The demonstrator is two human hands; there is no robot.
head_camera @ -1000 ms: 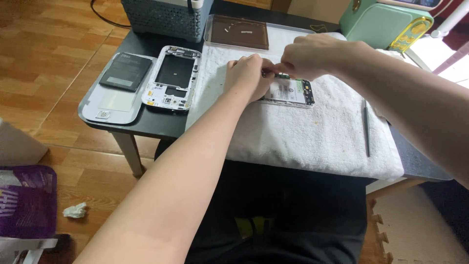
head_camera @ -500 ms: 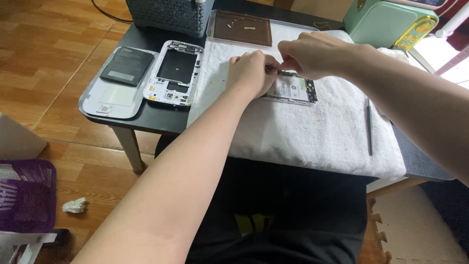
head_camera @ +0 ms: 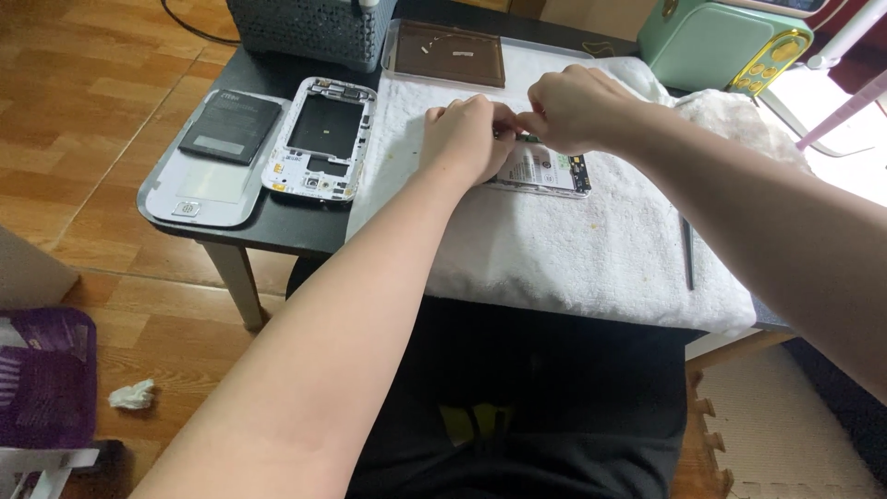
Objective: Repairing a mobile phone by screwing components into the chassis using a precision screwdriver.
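Fluffy white cloth towel, matt black table (wood floor, glossy)

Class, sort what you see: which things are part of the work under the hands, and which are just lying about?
In use: left hand; right hand; opened phone; white towel.

Lying about: battery; back cover; white frame; brown tray; dark tool; grey basket; green case.

The towel was white, the worktop black, the tray brown, and the basket grey lattice.
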